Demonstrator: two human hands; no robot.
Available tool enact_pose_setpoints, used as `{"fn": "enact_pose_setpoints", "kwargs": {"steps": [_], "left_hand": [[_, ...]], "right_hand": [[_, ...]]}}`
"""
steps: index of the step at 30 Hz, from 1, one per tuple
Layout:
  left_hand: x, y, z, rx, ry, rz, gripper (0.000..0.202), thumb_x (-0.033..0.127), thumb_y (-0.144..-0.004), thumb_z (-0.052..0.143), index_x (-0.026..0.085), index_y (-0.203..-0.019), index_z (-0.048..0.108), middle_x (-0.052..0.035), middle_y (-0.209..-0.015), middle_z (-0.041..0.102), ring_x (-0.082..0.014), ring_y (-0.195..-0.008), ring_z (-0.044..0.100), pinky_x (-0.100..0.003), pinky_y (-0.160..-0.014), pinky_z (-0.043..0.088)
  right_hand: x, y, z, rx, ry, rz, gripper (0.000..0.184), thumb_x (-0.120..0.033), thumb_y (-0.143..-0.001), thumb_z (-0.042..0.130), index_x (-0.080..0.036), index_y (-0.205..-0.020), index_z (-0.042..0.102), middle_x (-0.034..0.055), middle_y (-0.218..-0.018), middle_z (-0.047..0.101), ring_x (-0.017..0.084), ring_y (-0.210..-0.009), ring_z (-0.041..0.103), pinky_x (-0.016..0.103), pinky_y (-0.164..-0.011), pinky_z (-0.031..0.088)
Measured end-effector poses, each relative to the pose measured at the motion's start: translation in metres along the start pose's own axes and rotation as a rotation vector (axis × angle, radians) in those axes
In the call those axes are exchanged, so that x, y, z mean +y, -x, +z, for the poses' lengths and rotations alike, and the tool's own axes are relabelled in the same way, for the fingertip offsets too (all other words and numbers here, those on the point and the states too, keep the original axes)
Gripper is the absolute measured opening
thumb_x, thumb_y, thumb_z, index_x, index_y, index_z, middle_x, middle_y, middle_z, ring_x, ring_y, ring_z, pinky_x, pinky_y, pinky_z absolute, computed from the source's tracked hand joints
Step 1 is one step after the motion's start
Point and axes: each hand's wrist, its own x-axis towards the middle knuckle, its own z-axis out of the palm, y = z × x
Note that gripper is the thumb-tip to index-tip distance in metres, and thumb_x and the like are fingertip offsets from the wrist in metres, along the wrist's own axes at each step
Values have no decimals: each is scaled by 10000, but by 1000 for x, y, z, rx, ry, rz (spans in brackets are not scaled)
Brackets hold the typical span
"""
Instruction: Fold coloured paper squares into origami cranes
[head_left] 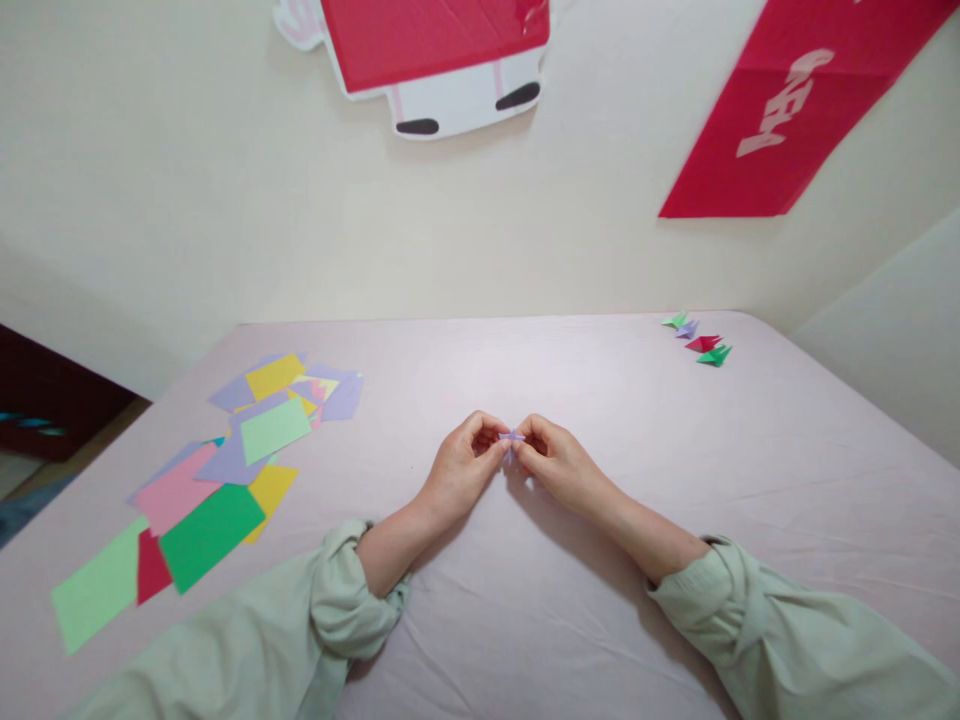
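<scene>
My left hand (pixel 463 467) and my right hand (pixel 559 465) meet at the middle of the pale pink table (pixel 787 480). Both pinch a small folded piece of lilac paper (pixel 512 438) between thumb and fingertips, the fingers curled round it. The paper is tiny and mostly hidden by the fingers. Pale green sleeves are rolled back to both forearms, which rest on the cloth.
Several loose coloured paper sheets (pixel 210 480) lie spread over the table's left side. Several small folded paper pieces (pixel 701 340), green, lilac and red, sit at the far right corner. Red banners (pixel 787 110) hang on the cream wall behind.
</scene>
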Motion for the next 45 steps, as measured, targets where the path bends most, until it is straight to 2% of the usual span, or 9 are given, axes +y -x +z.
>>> {"fn": "enact_pose_setpoints", "kwargs": {"steps": [5,11,16,29,35,45], "left_hand": [[-2,0,0,-5,19,-11,103,250,-827,612,171,-891,601,-3,-825,638,-127,-767,598,-242,-712,472],[3,0,-1,-6,37,-29,99,211,-848,549,163,-908,612,-18,-871,644,-136,-826,602,-260,-775,473],[3,1,0,-15,28,-33,111,253,-845,588,167,-912,606,-14,-859,638,-138,-807,602,-258,-756,473],[2,2,3,-6,24,9,84,214,-824,602,175,-884,559,5,-840,601,-115,-764,577,-234,-722,465],[-1,1,3,11,85,-34,104,168,-797,593,171,-886,541,1,-852,588,-113,-780,582,-238,-721,467],[2,0,4,33,88,-31,98,123,-784,568,173,-863,540,6,-812,577,-113,-755,560,-237,-698,452]], "right_hand": [[2,0,0,-10,-19,16,125,-303,-842,529,-203,-771,508,-45,-610,541,117,-556,485,240,-551,363],[0,0,-1,-6,-20,33,137,-317,-855,524,-200,-785,510,-43,-608,542,118,-555,491,237,-541,358],[1,0,-1,-5,-19,25,138,-312,-860,527,-201,-781,509,-44,-599,547,115,-545,490,236,-539,362],[0,1,1,11,28,-13,125,-292,-845,535,-213,-766,479,-53,-593,528,119,-544,469,241,-543,350],[-1,1,-1,-39,18,-2,123,-306,-871,499,-214,-793,477,-51,-596,528,122,-539,476,247,-539,357],[0,1,-4,-78,-7,6,195,-371,-894,470,-206,-791,489,-40,-613,511,123,-544,456,257,-542,360]]}}
